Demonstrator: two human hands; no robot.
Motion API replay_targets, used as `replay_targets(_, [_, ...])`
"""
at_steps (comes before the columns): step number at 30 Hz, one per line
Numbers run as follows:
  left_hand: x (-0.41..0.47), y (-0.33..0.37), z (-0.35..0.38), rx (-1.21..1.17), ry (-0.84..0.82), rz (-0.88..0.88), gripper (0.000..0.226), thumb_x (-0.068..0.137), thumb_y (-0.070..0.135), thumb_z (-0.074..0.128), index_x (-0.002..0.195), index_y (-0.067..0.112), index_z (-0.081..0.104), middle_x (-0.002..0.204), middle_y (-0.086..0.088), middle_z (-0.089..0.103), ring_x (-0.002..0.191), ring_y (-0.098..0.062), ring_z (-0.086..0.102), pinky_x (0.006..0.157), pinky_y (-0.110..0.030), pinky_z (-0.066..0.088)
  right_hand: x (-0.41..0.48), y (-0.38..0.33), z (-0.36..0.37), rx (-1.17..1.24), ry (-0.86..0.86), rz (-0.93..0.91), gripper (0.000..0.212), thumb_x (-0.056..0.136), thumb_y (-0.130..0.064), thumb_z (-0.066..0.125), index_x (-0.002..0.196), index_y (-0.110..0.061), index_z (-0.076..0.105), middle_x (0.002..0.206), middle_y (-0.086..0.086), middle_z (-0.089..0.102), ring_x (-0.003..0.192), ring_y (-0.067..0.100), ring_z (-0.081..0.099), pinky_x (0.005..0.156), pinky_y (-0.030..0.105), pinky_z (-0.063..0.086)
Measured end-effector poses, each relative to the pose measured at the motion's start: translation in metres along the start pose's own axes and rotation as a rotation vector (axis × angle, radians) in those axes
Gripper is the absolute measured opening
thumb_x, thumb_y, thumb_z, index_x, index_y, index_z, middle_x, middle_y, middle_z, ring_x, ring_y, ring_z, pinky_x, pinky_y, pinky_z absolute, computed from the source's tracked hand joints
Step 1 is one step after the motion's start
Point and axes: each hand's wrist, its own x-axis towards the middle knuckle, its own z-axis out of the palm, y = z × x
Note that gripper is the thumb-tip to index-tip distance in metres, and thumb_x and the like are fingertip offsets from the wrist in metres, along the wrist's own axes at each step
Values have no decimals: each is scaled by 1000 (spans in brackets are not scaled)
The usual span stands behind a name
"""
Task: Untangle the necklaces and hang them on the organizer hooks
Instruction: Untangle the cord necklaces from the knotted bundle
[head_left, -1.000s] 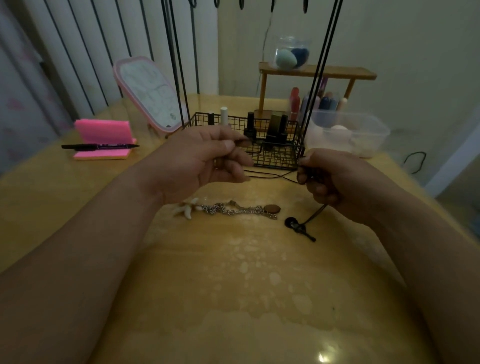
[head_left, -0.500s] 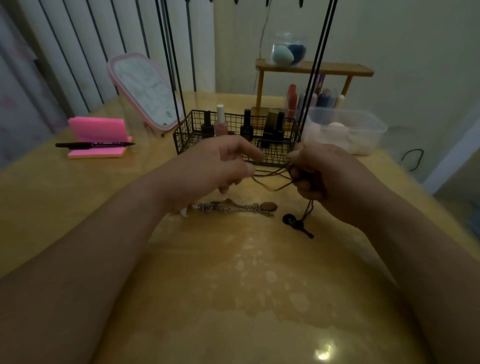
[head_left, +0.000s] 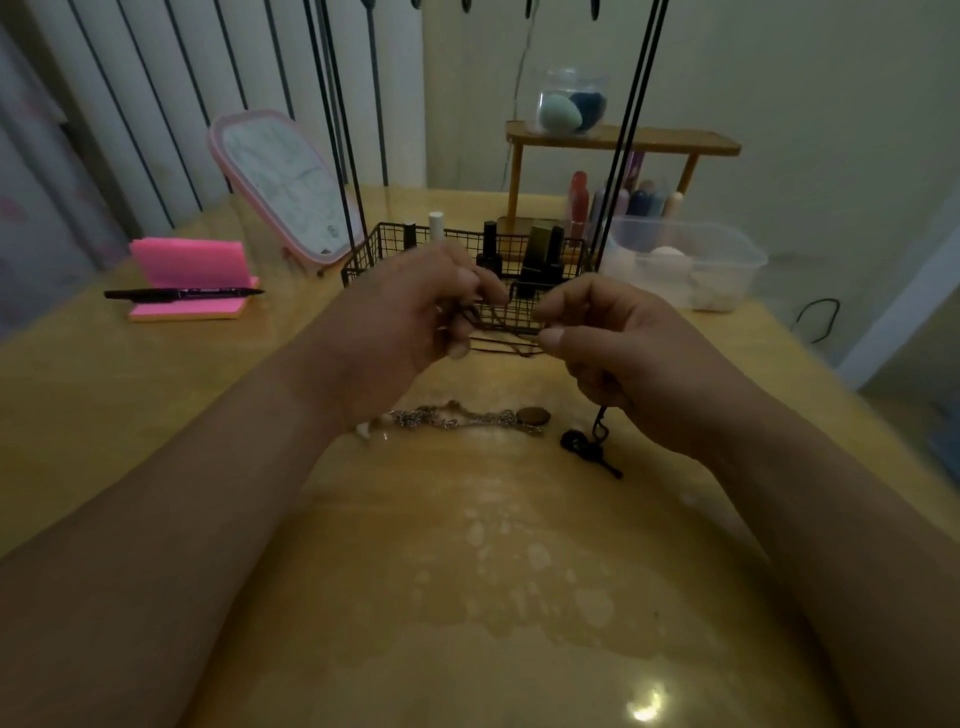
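A thin dark cord necklace (head_left: 506, 340) stretches between both hands above the table. My left hand (head_left: 415, 317) pinches one end of its loops, and my right hand (head_left: 613, 343) pinches the other end. The cord's black pendant (head_left: 584, 447) hangs below my right hand and rests on the table. A silver chain necklace (head_left: 467, 418) with a brown oval pendant lies flat on the table under my hands. The black wire organizer (head_left: 363, 260) stands behind, its tall rods rising out of view, with hook tips (head_left: 530, 6) just visible at the top edge.
The organizer's basket holds several nail polish bottles (head_left: 491, 249). A pink-framed mirror (head_left: 280, 182) leans at the back left. Pink sticky notes with a black pen (head_left: 182, 293) lie left. A clear plastic tub (head_left: 680, 265) and a wooden shelf (head_left: 623, 143) stand at the back right.
Both hands rose and came closer together in front of the basket. My left hand closed its fingers on the cord loops, and the cord now runs short between the hands.
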Motion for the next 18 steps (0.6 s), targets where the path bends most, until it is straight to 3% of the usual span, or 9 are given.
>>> replay_targets(2, [2, 2, -7, -90, 68, 48, 19, 101, 12, 44, 86, 14, 56, 100, -3, 68, 82, -16, 59, 66, -28, 48, 1, 1, -5, 20, 23, 18, 27, 95, -4, 68, 118, -18, 68, 92, 5, 60, 60, 11, 45, 52, 28, 35])
replay_targets(4, [2, 4, -13, 108, 210, 162, 24, 105, 15, 45, 85, 18, 57, 93, 1, 68, 93, -15, 64, 74, -30, 51, 1, 1, -10, 22, 29, 32, 27, 97, -5, 66, 120, -18, 70, 89, 2, 61, 60, 11, 45, 52, 26, 36])
replay_targets(6, [3, 6, -16, 188, 344, 233, 22, 109, 15, 46, 90, 17, 57, 78, 3, 62, 83, -9, 67, 79, -27, 56, 0, 2, -14, -3, 31, 43, 21, 99, -8, 65, 116, -16, 72, 82, 0, 62, 58, 11, 45, 51, 25, 36])
replay_targets(8, [3, 6, -20, 120, 391, 247, 21, 110, 16, 47, 91, 16, 56, 68, 3, 51, 70, -12, 61, 82, -36, 60, -1, 3, -18, -67, 32, 51, 14, 99, -16, 66, 110, -14, 74, 78, -2, 64, 58, 11, 45, 50, 24, 37])
replay_targets(10, [3, 3, -23, 79, 395, 214, 20, 109, 18, 50, 89, 18, 55, 64, 4, 43, 59, -15, 48, 66, -38, 57, -4, 4, -20, -123, 32, 55, 14, 98, -23, 68, 104, -13, 75, 74, -2, 61, 57, 11, 44, 51, 24, 37])
replay_targets(12, [3, 1, -27, 135, 389, 189, 20, 108, 20, 55, 88, 19, 55, 62, 4, 39, 53, -14, 36, 49, -32, 38, -6, 5, -23, -144, 47, 58, 16, 97, -27, 69, 102, -13, 75, 70, -1, 56, 57, 12, 44, 52, 25, 38])
replay_targets(14, [3, 1, -31, 277, 406, 165, 17, 105, 22, 61, 89, 19, 59, 65, 3, 44, 55, -13, 38, 50, -30, 33, -10, 6, -28, -119, 81, 70, 15, 97, -26, 69, 103, -13, 74, 72, 2, 55, 58, 13, 44, 53, 26, 39])
replay_targets(18, [4, 8, -40, 482, 433, 112, 21, 97, 7, 62, 89, 26, 62, 84, -4, 59, 71, -14, 54, 58, -31, 44, -13, 8, -39, 17, 130, 82, 13, 99, -12, 64, 109, -10, 73, 68, 0, 54, 56, 13, 42, 50, 25, 36])
